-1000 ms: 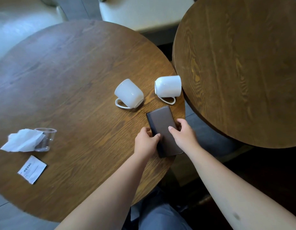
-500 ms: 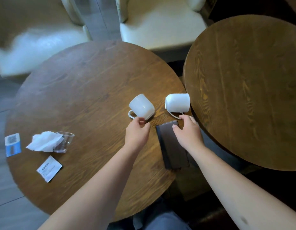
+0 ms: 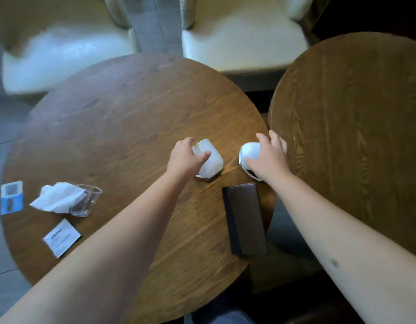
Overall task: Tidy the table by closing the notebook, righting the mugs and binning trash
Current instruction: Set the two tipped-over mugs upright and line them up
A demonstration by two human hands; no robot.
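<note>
Brown notebook [image 3: 245, 218] lies closed at table [image 3: 132, 118] edge. Left hand [image 3: 184, 157] and right hand [image 3: 267, 157], fingers curled round two tipped white mugs [image 3: 210, 161], not yet upright. Tissue [image 3: 56, 197], plastic cup [image 3: 86, 203], packets left to bin.

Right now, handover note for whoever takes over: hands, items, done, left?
Left hand: wrapped on the left mug, which lies on its side.
Right hand: over the right mug, also on its side, near the table's right edge.
Notebook: closed, flat, just nearer than the mugs.
Trash at the table's left: tissue stuffed in a tipped plastic cup, white packet, blue card at the edge.
Done: notebook closed.
Left: right both mugs, bin the trash. No bin in view.
</note>
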